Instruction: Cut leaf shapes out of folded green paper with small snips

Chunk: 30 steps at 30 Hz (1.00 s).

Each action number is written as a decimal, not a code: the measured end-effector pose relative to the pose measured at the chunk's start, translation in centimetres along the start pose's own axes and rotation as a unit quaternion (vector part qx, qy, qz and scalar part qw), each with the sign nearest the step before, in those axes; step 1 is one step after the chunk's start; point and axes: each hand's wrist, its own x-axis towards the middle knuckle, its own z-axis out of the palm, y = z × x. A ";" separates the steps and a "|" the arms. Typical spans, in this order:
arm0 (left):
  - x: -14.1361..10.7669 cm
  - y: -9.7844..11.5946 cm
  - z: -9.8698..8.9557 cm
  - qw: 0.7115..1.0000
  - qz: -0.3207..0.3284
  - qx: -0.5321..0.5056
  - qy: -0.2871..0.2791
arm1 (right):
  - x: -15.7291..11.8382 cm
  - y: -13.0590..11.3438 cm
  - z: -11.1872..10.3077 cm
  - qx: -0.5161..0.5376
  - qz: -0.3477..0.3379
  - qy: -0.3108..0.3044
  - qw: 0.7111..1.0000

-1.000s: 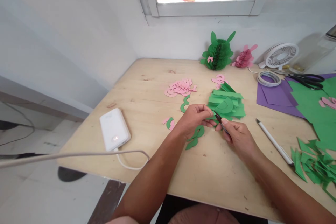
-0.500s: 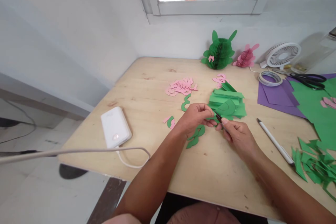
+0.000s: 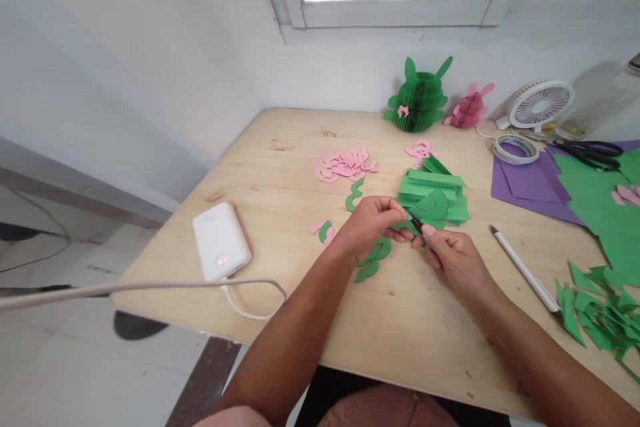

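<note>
My left hand [image 3: 381,219] is closed in a pinch on a small green paper piece [image 3: 406,215], mostly hidden by the fingers. My right hand [image 3: 453,257] grips a slim dark pointed tool [image 3: 415,221]; its tip meets the paper at the left fingertips, and its kind cannot be made out. Just behind both hands lies a stack of folded green paper [image 3: 434,180], with a drawn curve on the front piece. Wavy green cutouts [image 3: 369,271] rest beneath my left wrist, and another green cutout [image 3: 354,195] is a little farther back.
Pink cutouts [image 3: 346,165] are heaped at mid-table. Left stands a white power bank [image 3: 220,242] with its cable. To the right are a pen [image 3: 525,270], green scraps [image 3: 600,310], purple paper [image 3: 530,183], tape [image 3: 515,149] and black scissors [image 3: 593,152]. Green [image 3: 419,103] and pink [image 3: 469,109] paper figures and a fan [image 3: 539,105] line the wall.
</note>
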 end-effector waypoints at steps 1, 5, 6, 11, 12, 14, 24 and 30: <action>0.0 0.0 0.0 1.000 0.001 0.001 0.001 | 0.0 0.0 0.0 0.001 0.000 0.000 1.000; 0.0 -0.1 0.0 1.000 0.005 0.001 0.001 | 0.0 0.2 -0.1 0.000 0.001 -0.002 1.000; 0.0 -0.1 0.0 1.000 0.006 0.001 0.001 | 0.0 0.2 -0.1 -0.001 0.001 -0.002 1.000; 0.1 -0.1 -0.1 1.000 0.002 0.004 0.001 | 0.0 0.0 0.0 -0.004 -0.002 -0.002 1.000; 0.1 -0.1 -0.1 1.000 0.002 0.004 0.001 | 0.0 -0.1 0.1 -0.006 -0.004 0.000 1.000; 0.1 -0.1 -0.1 1.000 0.001 0.006 0.002 | 0.0 -0.2 0.1 -0.009 -0.002 0.000 1.000; -0.1 0.0 -0.1 1.000 0.000 0.006 0.002 | 0.0 0.1 -0.1 0.013 0.005 0.002 1.000; 0.1 -0.1 -0.1 1.000 0.005 0.003 0.000 | 0.2 0.3 -0.4 0.076 -0.015 0.014 0.997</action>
